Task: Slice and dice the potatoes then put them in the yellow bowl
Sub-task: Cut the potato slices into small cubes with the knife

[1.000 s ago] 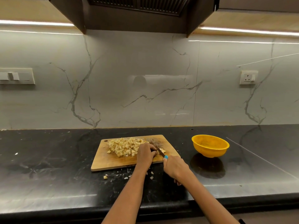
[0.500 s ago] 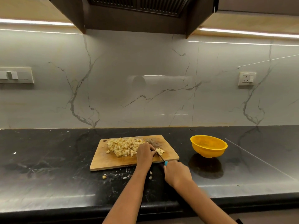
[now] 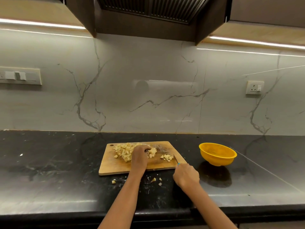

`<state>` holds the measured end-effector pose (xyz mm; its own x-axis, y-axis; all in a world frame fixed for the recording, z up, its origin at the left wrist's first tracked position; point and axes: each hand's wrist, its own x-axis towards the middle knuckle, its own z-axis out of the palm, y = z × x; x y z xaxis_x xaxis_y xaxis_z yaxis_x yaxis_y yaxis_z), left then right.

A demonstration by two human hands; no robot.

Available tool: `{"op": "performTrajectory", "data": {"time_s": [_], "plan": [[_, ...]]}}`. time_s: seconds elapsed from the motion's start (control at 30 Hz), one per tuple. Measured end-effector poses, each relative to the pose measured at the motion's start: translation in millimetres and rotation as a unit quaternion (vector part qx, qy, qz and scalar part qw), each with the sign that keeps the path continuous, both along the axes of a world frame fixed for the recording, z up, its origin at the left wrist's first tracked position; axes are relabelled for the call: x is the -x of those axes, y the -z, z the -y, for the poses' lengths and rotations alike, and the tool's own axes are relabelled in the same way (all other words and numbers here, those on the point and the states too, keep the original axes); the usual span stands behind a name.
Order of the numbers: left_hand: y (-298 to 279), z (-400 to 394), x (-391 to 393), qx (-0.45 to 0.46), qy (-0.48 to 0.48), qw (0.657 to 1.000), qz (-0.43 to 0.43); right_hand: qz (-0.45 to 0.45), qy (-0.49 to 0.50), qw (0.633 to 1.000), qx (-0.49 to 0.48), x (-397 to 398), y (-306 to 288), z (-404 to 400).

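**Diced potato on the board, knife at the board's right edge**

Your left hand (image 3: 140,157) lies on the wooden cutting board (image 3: 115,166), fingers curled down over the near edge of the pile of diced potato (image 3: 124,150); from behind, you cannot tell whether the fingers actually grip any pieces or only rest against them. The pile sits toward the back left of the board, and a small cluster of cubes (image 3: 166,157) lies apart from it, nearer the right side.

Your right hand (image 3: 186,176) is closed around the knife (image 3: 176,159), whose blue handle shows just above the fist. The thin blade points away from you, angled over the board's right front corner, just beside the small cluster.

A few stray potato bits (image 3: 153,179) lie on the black countertop (image 3: 49,171) in front of the board, between your forearms.

The yellow bowl (image 3: 217,153) stands upright on the countertop to the right of the board, apart from it and from both hands. No potato is visible in it.
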<state>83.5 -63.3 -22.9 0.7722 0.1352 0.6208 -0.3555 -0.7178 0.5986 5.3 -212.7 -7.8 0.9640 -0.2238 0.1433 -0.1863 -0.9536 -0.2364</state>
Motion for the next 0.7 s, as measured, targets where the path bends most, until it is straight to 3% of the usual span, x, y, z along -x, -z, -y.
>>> {"op": "performTrajectory", "data": {"time_s": [0.2,0.3,0.47,0.7], "plan": [[0,-41,6,0.007,-0.039,0.999,0.024,-0.009,-0.098,0.991,-0.086,-20,-2,-41],[0,-59,4,0.012,-0.055,0.998,0.023,0.030,-0.073,0.993,-0.092,-22,0,-34],[2,-60,2,0.006,-0.049,0.999,0.008,-0.013,-0.075,0.995,-0.068,-22,6,-31],[4,-64,2,0.047,-0.094,0.994,-0.015,0.094,-0.091,0.991,-0.041,-34,-3,-33]]}}
